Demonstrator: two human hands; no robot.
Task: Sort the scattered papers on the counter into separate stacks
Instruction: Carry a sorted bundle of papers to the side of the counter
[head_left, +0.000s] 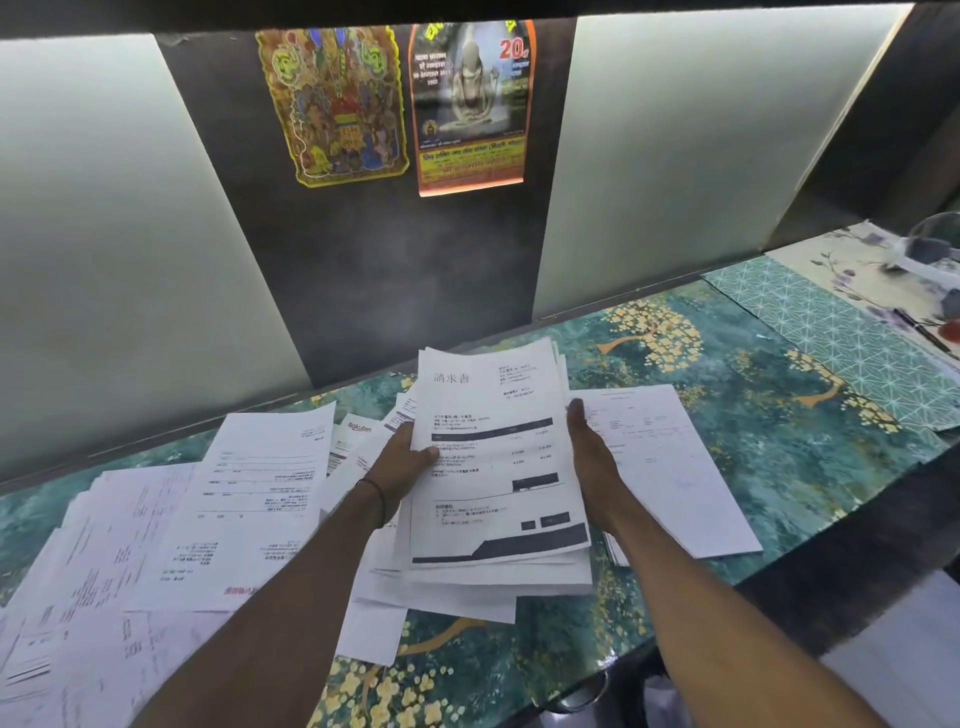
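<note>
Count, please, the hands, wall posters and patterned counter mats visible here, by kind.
Hands: 2, left hand gripping the paper stack, right hand.
Posters: 2, yellow poster, orange poster.
Mats: 3, teal-gold mat, geometric mat, cream floral mat.
Total: 7.

Your left hand: fingers hidden under the stack, only the thumb shows. Small print on the stack too fine to read. The frame edge cuts the loose sheets at left and the glass bowl at right; bowl blurred.

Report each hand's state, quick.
Left hand: grips the invoice stack by its left edge.
Right hand: open, straight fingers pressed along the stack's right edge.
</note>
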